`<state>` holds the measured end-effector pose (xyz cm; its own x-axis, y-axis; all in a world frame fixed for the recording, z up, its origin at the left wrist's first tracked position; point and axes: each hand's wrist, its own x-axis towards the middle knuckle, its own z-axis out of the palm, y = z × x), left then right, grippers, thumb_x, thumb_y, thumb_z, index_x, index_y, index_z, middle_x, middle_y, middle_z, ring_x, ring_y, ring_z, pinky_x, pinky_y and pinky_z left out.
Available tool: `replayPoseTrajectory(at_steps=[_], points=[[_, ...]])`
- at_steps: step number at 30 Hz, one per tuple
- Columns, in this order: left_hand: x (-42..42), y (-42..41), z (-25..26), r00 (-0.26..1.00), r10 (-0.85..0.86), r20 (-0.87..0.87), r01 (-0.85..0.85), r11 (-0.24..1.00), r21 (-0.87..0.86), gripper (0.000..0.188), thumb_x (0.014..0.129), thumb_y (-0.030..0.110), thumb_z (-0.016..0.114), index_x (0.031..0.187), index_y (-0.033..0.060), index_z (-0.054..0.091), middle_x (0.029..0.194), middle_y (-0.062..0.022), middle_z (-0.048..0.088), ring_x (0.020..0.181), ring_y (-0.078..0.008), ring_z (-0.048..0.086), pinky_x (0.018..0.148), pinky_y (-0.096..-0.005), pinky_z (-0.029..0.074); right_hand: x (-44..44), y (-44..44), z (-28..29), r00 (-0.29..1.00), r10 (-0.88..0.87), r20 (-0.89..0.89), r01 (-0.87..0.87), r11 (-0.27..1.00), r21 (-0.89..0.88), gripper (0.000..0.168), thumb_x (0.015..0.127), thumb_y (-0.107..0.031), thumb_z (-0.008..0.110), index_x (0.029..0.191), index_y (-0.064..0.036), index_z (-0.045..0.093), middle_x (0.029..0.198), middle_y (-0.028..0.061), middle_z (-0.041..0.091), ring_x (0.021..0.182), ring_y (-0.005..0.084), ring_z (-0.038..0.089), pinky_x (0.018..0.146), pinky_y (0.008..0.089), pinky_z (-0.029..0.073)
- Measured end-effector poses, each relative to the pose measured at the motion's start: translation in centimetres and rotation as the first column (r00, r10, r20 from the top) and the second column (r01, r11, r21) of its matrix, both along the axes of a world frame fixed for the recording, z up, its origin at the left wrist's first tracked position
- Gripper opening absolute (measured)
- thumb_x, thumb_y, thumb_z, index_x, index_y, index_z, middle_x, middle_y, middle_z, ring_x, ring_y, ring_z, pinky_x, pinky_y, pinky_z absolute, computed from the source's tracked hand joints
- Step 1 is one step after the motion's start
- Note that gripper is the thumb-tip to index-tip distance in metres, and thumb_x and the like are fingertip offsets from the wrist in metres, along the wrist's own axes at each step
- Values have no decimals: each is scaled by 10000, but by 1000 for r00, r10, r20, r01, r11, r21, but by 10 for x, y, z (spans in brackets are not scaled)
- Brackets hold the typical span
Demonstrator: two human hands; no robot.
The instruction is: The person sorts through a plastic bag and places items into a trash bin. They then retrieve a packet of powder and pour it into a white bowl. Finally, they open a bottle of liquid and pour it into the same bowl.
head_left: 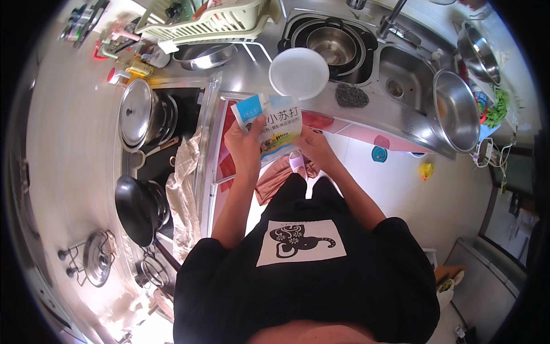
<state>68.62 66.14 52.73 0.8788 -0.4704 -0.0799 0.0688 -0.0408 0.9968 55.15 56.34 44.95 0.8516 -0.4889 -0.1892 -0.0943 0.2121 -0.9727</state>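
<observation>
In front of my torso I hold a printed plastic pouch [279, 139], white with a blue corner and bearing writing. My left hand [244, 139] grips its left side, with the thumb across the front. At its lower right edge, the fingers of my right hand [313, 146] are closed on it. Just beyond the pouch, a round white bowl [298, 73] stands on the steel counter near the front edge. To its right lies a dark steel-wool scourer [351, 95].
Nested metal pots [331, 45] fill the left sink basin, beside a bare right basin [401, 81]. A large steel bowl [455, 111] rests at the counter's right. A dish rack [206, 28] stands behind. On the left stove are a lidded pot [136, 114] and a black wok [135, 210].
</observation>
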Motion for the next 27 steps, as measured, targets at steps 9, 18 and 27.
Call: replayPoseTrajectory(at_steps=[9,18,27], points=[[50,-75,-4,978,-185,-96,203,949,240,220,873,175,664,945,-31,690,780,-41,677,673,-73,573,612,-244,459,39,-31,-40,997,-42,68,17,944,328,339,921,-127,579,1219,26,528,1073,52,623,979,104,560,885,256,438],[51,-110,-14,975,-51,-214,128,923,363,215,850,154,683,966,-26,681,834,-73,690,746,-99,627,663,-248,503,45,-67,-21,1000,21,-13,-14,920,392,319,932,-111,511,1220,26,524,1087,60,599,996,113,542,893,256,422],[38,-116,-6,971,-144,-189,203,917,343,586,670,-57,715,1209,-3,491,1034,-130,645,915,-191,654,799,-303,546,33,-92,-24,986,159,52,-147,671,727,387,876,-142,632,1204,27,517,1051,92,610,849,125,605,724,252,502]])
